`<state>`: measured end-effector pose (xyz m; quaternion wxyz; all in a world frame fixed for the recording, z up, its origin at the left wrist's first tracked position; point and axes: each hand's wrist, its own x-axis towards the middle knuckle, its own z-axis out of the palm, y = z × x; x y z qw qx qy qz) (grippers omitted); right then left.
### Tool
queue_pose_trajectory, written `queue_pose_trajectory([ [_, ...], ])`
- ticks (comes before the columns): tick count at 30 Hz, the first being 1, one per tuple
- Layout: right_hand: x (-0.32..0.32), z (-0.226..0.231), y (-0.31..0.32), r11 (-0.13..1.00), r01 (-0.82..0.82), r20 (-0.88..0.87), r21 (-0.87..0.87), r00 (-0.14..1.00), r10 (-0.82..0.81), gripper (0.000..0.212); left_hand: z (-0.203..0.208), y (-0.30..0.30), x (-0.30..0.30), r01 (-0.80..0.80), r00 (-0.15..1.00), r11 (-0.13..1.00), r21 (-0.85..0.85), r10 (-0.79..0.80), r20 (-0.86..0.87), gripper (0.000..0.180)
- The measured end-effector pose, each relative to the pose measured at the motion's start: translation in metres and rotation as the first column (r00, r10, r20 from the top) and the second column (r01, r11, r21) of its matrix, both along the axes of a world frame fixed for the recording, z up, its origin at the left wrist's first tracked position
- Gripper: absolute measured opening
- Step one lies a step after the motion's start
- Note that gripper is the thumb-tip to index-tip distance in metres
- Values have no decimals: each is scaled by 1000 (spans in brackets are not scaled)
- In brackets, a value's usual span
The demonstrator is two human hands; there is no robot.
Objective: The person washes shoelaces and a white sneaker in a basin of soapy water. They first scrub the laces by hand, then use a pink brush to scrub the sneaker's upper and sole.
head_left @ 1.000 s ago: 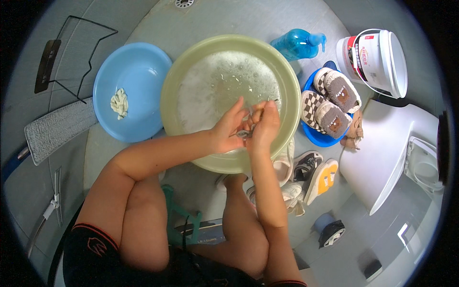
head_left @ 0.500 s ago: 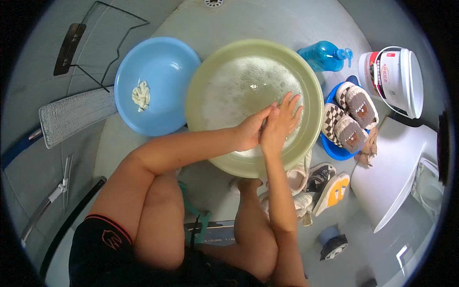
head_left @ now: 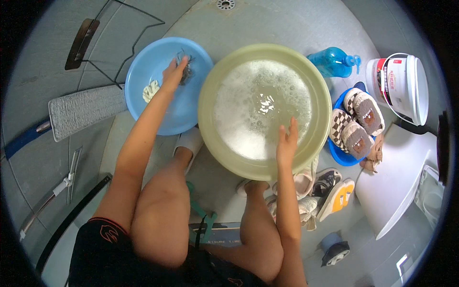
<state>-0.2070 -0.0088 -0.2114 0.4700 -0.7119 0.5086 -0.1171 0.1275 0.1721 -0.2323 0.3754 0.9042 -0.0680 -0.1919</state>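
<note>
Pls. release softly the dark-grey stringy bundle (head_left: 187, 75), now approx. 2 o'clock in round light-blue plastic basin (head_left: 180, 114), as L hand (head_left: 174, 76) is half-spread, grip unclear; R hand (head_left: 287, 143) is open & empty.

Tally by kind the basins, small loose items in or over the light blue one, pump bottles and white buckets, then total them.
Basins: 3 (light blue basin, yellow-green basin, dark blue basin)
Small loose items: 2 (cream item, dark grey item)
Blue pump bottle: 1
White bucket: 1
Total: 7
</note>
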Motion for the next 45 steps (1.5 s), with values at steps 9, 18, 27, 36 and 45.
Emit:
queue_pose_trajectory([
  [9,21,-68,-62,988,-124,-377,91,914,150,77,62,-58,-99,480,772,877,-12,-416,481,43],
  [18,91,-108,24,668,-714,-404,209,559,724,43,53,-88,-168,592,764,656,-469,-642,66,26],
  [27,20,-70,-39,658,-752,-805,35,369,465,30,42,-67,-171,509,771,748,-426,-616,-161,21],
  [36,-4,-1,-57,786,-346,157,512,937,311,20,-10,-65,-158,214,704,860,-464,-465,-537,20],
  [45,14,158,-53,860,-183,508,476,856,-99,37,12,-95,-157,-236,319,842,-485,-404,-857,54],
])
